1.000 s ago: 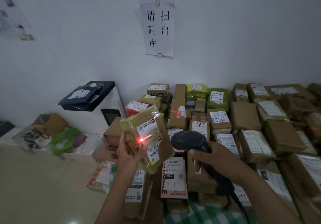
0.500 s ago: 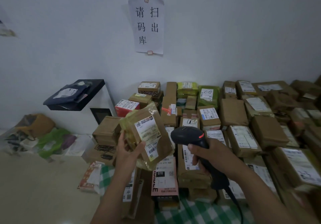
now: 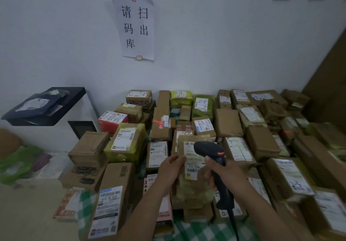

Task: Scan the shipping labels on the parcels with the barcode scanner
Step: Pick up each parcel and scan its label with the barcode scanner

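Note:
My left hand (image 3: 169, 173) grips the left edge of a brown padded parcel (image 3: 192, 186) with a white shipping label (image 3: 193, 163), held low over the pile in front of me. My right hand (image 3: 223, 173) holds a black barcode scanner (image 3: 210, 151) by its handle, its head just above and in front of the label. No red scan line shows on the label. A cable hangs down from the scanner's handle.
Several labelled cardboard parcels (image 3: 234, 124) cover a green-checked surface (image 3: 198, 229) up to the white wall. A yellow-wrapped box (image 3: 124, 143) sits left of my hands. A black shelf (image 3: 45, 108) holds a dark mailer. Bags (image 3: 18, 164) lie on the floor at left.
My left hand has carried the parcel right and down onto the pile. The red scan line seen a second ago is gone. The scanner stays close over the label.

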A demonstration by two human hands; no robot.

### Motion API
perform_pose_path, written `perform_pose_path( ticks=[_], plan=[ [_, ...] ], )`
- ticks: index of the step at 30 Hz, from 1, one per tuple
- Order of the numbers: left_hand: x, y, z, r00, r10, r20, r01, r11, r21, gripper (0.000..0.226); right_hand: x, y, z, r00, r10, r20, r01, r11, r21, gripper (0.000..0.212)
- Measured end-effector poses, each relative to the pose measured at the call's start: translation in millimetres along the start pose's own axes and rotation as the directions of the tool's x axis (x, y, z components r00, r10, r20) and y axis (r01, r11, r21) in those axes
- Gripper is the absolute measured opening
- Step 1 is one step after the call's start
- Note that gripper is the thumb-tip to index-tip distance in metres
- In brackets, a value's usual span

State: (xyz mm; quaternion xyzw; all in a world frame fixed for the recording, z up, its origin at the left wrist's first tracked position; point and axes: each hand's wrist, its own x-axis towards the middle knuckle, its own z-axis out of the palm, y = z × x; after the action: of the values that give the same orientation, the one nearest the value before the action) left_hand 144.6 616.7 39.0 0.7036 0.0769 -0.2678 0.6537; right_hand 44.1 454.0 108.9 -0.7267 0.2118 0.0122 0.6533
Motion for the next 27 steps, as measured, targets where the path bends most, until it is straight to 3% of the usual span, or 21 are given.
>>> perform_pose_path(
  ticks=[4,6,8,10,14,17,21,24,27],
  plan=[
    [6.3,-0.6,-4.8,0.989,0.112,-0.099,-0.09,0.975,0.205,0.027,9.2,-1.2,17.8,0.999,0.044,0.013,-0.044,0.999,-0.03,0.032],
    [9.4,-2.2,-13.0,0.973,0.187,-0.138,-0.153,0.962,0.224,0.022,14.0,-5.3,23.0,0.999,0.045,0.019,-0.044,0.999,-0.024,0.031],
    [15.4,-5.7,-26.3,0.945,0.249,-0.214,-0.198,0.952,0.231,0.032,18.5,-7.9,25.8,0.999,0.043,0.016,-0.042,0.999,-0.031,0.034],
    [26.8,-11.0,-41.4,0.907,0.307,-0.288,-0.191,0.91,0.368,0.047,21.1,-8.1,27.7,0.999,0.048,0.008,-0.048,0.998,-0.043,0.036],
    [51.2,-20.4,-53.4,0.919,0.28,-0.279,0.015,0.679,0.734,0.073,21.8,-4.2,30.2,0.998,0.053,-0.021,-0.054,0.997,-0.052,0.035],
    [62.0,-28.3,-49.9,0.941,0.245,-0.232,0.059,0.557,0.828,0.087,21.4,-2.5,33.1,0.997,0.057,-0.042,-0.058,0.998,-0.021,0.034],
    [68.8,-38.3,-49.8,0.934,0.221,-0.281,0.107,0.578,0.809,0.094,17.7,-5.1,37.9,0.997,0.071,-0.044,-0.072,0.997,-0.026,0.032],
    [68.2,-38.7,-51.2,0.926,0.2,-0.321,0.084,0.718,0.691,0.095,14.6,-8.6,41.7,0.997,0.061,-0.049,-0.061,0.998,-0.012,0.033],
    [60.1,-34.7,-53.9,0.888,0.267,-0.373,-0.008,0.822,0.569,0.095,10.1,-13.8,44.1,0.999,0.038,-0.036,-0.038,0.999,-0.013,0.035]
  ],
)
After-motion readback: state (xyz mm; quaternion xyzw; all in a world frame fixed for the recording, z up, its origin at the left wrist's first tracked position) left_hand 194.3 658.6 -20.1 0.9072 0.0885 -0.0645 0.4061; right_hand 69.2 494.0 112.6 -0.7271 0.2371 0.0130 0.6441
